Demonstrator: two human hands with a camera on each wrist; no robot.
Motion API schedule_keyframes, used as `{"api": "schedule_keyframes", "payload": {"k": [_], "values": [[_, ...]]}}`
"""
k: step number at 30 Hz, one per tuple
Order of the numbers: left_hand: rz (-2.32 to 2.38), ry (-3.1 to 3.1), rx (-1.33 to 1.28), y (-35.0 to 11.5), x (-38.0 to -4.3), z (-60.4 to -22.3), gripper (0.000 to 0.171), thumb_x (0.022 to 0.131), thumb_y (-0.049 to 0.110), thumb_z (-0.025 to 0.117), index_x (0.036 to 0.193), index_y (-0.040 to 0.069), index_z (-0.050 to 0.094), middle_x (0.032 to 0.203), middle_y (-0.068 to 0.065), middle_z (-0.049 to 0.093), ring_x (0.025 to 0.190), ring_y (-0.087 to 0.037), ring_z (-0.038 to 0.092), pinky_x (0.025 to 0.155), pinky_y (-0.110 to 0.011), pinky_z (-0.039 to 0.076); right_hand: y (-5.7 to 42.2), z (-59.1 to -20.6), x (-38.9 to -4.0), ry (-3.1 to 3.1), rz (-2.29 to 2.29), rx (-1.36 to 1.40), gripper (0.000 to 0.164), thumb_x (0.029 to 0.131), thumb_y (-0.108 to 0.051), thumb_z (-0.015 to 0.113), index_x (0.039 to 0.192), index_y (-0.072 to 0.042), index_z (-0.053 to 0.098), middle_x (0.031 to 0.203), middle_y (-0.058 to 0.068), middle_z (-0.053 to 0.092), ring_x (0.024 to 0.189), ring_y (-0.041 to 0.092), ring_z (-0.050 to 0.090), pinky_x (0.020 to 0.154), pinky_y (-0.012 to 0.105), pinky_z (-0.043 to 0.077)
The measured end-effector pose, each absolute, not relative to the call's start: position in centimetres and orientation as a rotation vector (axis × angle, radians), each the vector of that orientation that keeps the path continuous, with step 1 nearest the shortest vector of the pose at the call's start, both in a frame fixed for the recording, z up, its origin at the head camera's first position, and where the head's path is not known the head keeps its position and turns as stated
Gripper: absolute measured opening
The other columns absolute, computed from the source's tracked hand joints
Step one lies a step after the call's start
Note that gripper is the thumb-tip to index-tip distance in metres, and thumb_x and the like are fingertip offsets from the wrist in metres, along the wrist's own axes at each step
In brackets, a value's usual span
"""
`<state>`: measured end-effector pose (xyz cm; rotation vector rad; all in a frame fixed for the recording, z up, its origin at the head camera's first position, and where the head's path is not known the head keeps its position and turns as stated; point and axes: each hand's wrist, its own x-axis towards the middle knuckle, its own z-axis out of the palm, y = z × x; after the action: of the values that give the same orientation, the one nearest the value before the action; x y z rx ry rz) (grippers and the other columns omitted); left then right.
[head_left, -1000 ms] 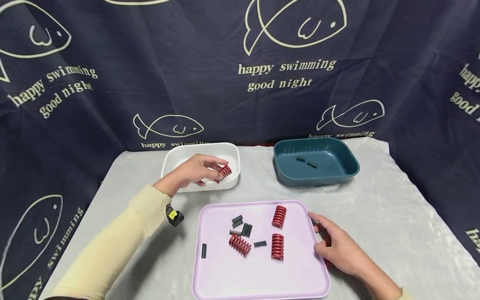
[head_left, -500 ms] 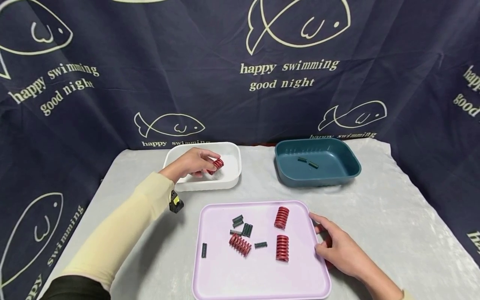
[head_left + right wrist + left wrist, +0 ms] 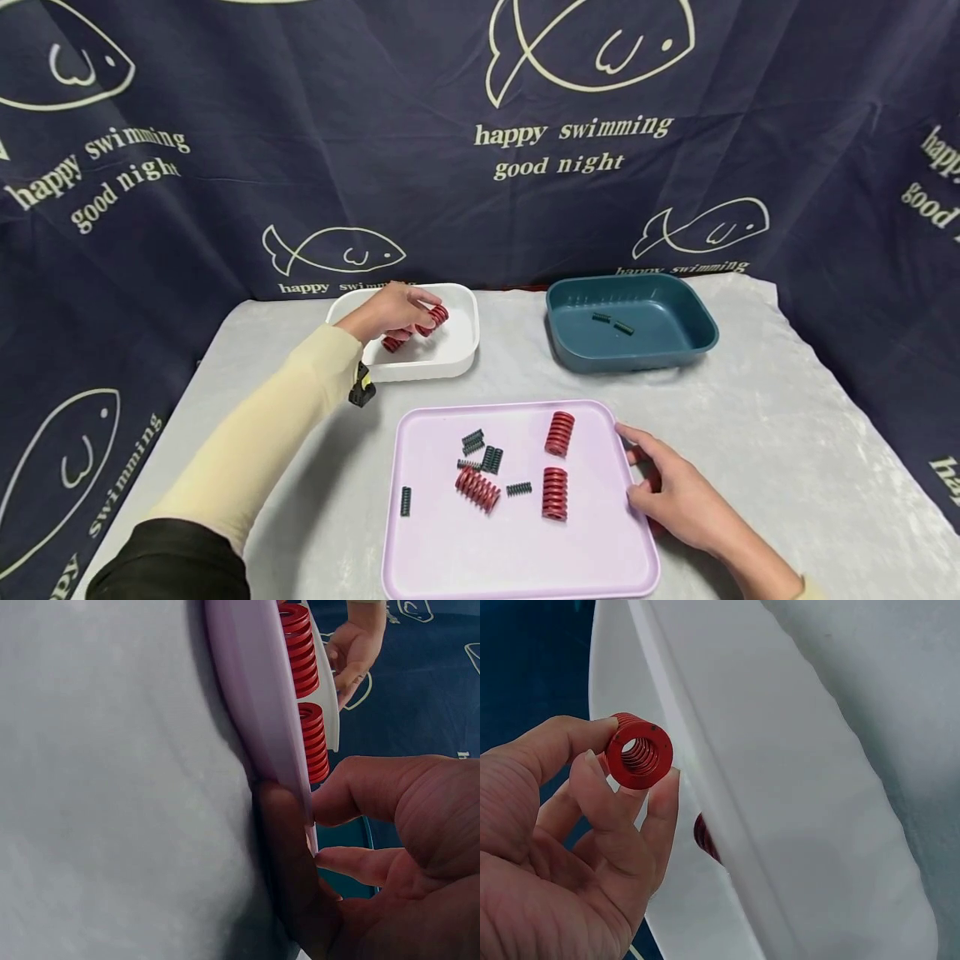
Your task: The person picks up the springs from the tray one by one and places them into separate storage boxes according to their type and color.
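Observation:
My left hand (image 3: 390,312) is over the white bin (image 3: 468,354), pinching a red coil spring (image 3: 639,754) between thumb and fingers; its hollow end faces the left wrist camera. Another red spring (image 3: 393,342) lies in that bin, partly covered by the hand. My right hand (image 3: 681,497) grips the right edge of the lilac tray (image 3: 517,562), and in the right wrist view one finger goes under the rim. On the tray are three red springs, among them one near the right side (image 3: 555,493), and several small dark green springs (image 3: 491,459).
A teal bin (image 3: 633,364) stands at the back right, with two small dark green springs (image 3: 623,328) inside. Tray and bins rest on a table with a pale cloth (image 3: 810,400). A dark blue curtain (image 3: 450,208) with fish prints hangs behind and at the sides.
My left hand has moved slightly back within the white bin, still holding its red spring. The other red spring in the bin now shows beneath it. My right hand stays on the tray's edge.

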<state>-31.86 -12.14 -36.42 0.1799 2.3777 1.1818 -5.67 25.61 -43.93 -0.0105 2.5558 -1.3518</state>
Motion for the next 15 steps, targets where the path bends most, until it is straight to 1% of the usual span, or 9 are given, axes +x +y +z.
{"api": "schedule_keyframes", "payload": {"k": [6, 9, 12, 15], "values": [[1.112, 2.405, 0.182, -11.9, -32.0, -37.4, 0.047, 0.09, 0.005, 0.073, 0.136, 0.007, 0.066, 0.078, -0.002, 0.07, 0.051, -0.008, 0.049, 0.047, -0.018, 0.044, 25.7, -44.0, -5.7, 2.554, -1.377, -0.047, 0.078, 0.084, 0.007, 0.069, 0.155, -0.005, 0.039, 0.121, 0.016, 0.056, 0.073, 0.017, 0.055, 0.048, 0.033, 0.055], [1.068, 2.429, 0.165, -11.9, -32.1, -37.7, 0.047, 0.09, 0.006, 0.074, 0.136, 0.008, 0.067, 0.078, -0.002, 0.07, 0.051, -0.008, 0.049, 0.048, -0.019, 0.046, 25.6, -44.1, -5.7, 2.547, -1.383, -0.048, 0.079, 0.084, 0.007, 0.068, 0.156, -0.005, 0.038, 0.121, 0.016, 0.056, 0.072, 0.017, 0.055, 0.047, 0.033, 0.055], [1.043, 2.452, 0.15, -11.9, -32.1, -37.8, 0.047, 0.088, 0.006, 0.075, 0.134, 0.007, 0.068, 0.081, -0.004, 0.071, 0.051, -0.01, 0.051, 0.049, -0.02, 0.049, 25.6, -44.0, -5.8, 2.544, -1.376, -0.031, 0.079, 0.084, 0.006, 0.069, 0.156, -0.006, 0.038, 0.121, 0.016, 0.055, 0.072, 0.018, 0.056, 0.047, 0.033, 0.055], [1.021, 2.469, 0.136, -11.9, -32.0, -37.8, 0.046, 0.087, 0.005, 0.076, 0.133, 0.007, 0.069, 0.08, -0.005, 0.072, 0.053, -0.011, 0.055, 0.049, -0.021, 0.05, 25.5, -43.9, -5.8, 2.553, -1.353, -0.01, 0.079, 0.084, 0.005, 0.07, 0.156, -0.006, 0.039, 0.12, 0.015, 0.055, 0.075, 0.02, 0.056, 0.049, 0.032, 0.055]]}}
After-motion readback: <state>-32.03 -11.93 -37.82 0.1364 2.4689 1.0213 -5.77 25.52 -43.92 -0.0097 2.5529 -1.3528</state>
